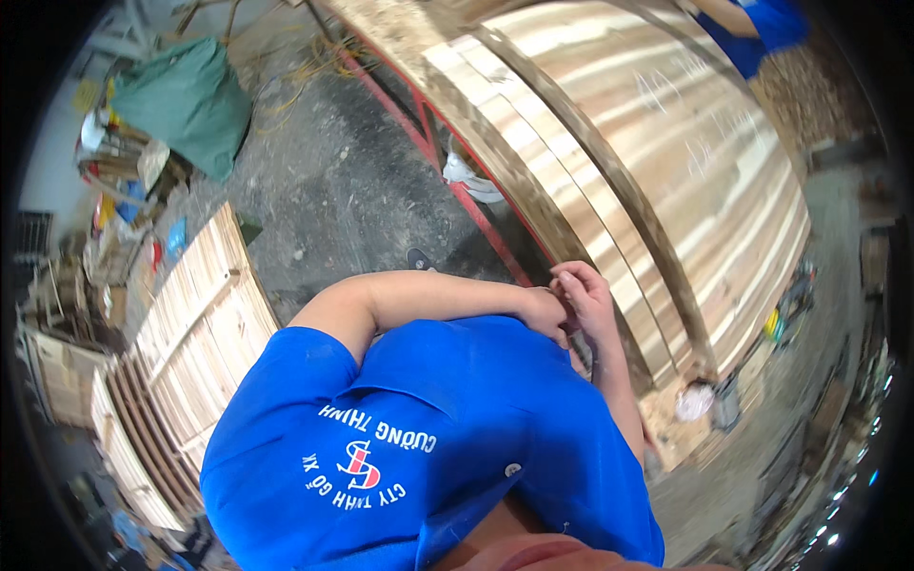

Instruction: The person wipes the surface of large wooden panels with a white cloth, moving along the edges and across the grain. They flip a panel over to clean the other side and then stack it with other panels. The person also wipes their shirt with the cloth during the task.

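Observation:
My left hand (pixel 547 312) reaches across my body, at the near left edge of a workbench. Its fingers are mostly hidden behind my right hand. My right hand (pixel 584 288) is beside it, touching or nearly touching, with its fingers bent and drawn together; whatever they hold, if anything, cannot be made out. Just beyond both hands lie narrow pale wooden boards (pixel 543 143), side by side along the bench. Next to them a dark strip (pixel 600 162) runs lengthwise, and a wide striped wooden panel (pixel 705 190) with chalk marks lies to its right.
A red metal frame (pixel 486 224) supports the bench, with a white plastic bag (pixel 471 179) at it. Stacked slatted wooden panels (pixel 195 333) stand at left. A green covered bundle (pixel 186 100) is at far left. Another person's blue sleeve (pixel 776 24) shows at far right.

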### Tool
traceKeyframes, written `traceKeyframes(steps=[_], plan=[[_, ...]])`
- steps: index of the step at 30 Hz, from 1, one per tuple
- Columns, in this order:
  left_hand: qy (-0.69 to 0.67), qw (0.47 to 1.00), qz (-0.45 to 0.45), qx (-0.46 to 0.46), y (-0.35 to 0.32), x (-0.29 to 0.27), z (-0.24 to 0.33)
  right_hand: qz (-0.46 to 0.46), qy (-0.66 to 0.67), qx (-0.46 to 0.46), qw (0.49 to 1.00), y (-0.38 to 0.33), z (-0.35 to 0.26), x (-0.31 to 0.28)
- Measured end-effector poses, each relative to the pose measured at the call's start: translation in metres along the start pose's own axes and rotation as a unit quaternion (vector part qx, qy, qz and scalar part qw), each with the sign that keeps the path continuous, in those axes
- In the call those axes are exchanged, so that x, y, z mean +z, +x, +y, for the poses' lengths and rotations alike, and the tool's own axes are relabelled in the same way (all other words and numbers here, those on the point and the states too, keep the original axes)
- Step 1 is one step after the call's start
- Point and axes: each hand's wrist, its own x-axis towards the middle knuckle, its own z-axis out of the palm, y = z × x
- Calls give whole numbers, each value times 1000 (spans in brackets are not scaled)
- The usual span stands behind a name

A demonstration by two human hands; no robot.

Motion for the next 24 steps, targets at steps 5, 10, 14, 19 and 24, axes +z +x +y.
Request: traceKeyframes(steps=[5,10,14,19,24], plan=[[-102,987,120,0,-69,-40,-69,-159,-50,94,982,140,-5,82],[-170,967,189,-24,-123,-39,-149,-127,87,294,943,293,95,150],[-248,937,234,-75,-155,10,-209,5,43,396,917,390,221,158],[-394,888,207,-121,-176,51,-254,198,110,413,882,471,321,152],[-440,865,177,-162,-179,80,-287,318,18,352,880,506,375,156]])
